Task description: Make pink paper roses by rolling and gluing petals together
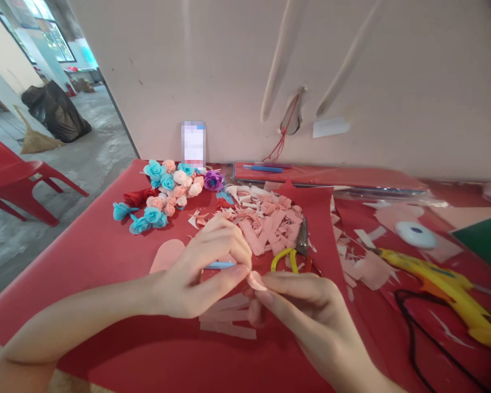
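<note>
A small curled piece of pink paper (256, 281) is pinched between thumb and forefinger of my right hand (311, 305). My left hand (208, 262) closes its thumb and fingertips on the upper end of the same piece. A light-blue stick (220, 265) shows beneath my left fingers; whether it is held or lies on the table, I cannot tell. Flat pink paper strips (229, 319) lie below the hands. Behind them is a heap of pink paper strips (265, 218), with yellow-handled scissors or pliers (288, 259) at its right edge. Rounded pink paper (167, 255) lies by my left wrist.
Blue, pink, red and purple paper flowers (167, 188) cluster at the back left of the red table (102, 240). A phone (193, 143) leans on the grey panel. At right lie a yellow glue gun (437, 281), its black cord and a white oval object (415, 234).
</note>
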Demonstrator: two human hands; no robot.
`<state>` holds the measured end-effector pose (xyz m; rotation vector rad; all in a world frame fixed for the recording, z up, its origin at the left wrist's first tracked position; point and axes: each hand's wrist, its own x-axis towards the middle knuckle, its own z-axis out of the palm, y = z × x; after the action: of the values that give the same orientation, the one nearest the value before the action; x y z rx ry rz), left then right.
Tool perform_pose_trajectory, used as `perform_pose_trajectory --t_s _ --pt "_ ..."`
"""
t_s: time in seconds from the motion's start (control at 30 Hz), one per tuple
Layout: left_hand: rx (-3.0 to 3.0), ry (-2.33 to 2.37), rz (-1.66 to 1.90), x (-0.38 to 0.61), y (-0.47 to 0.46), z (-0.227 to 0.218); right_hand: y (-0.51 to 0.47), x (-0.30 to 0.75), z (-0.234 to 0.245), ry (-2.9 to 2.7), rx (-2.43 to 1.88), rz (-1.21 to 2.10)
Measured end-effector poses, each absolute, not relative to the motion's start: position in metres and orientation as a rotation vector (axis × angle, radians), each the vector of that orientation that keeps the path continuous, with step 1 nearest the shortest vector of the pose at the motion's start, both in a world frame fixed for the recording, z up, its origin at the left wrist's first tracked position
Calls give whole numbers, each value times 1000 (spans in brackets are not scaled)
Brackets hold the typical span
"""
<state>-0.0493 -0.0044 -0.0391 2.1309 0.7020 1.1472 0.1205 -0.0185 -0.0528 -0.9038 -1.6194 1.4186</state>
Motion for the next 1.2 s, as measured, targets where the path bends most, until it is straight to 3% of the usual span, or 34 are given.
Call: perform_pose_trajectory --t_s 0.17,0.77,1.2 --pt "2012 642 1039 -50 -5 -38 -18 121 -49 -1632 -944 1430" --pt "1865 577 664 -57 2 -28 -14 125 -44 -2066 -670 918" --pt "1695 457 753 -55 2 -32 -6 126 -49 -1959 -509 1062"
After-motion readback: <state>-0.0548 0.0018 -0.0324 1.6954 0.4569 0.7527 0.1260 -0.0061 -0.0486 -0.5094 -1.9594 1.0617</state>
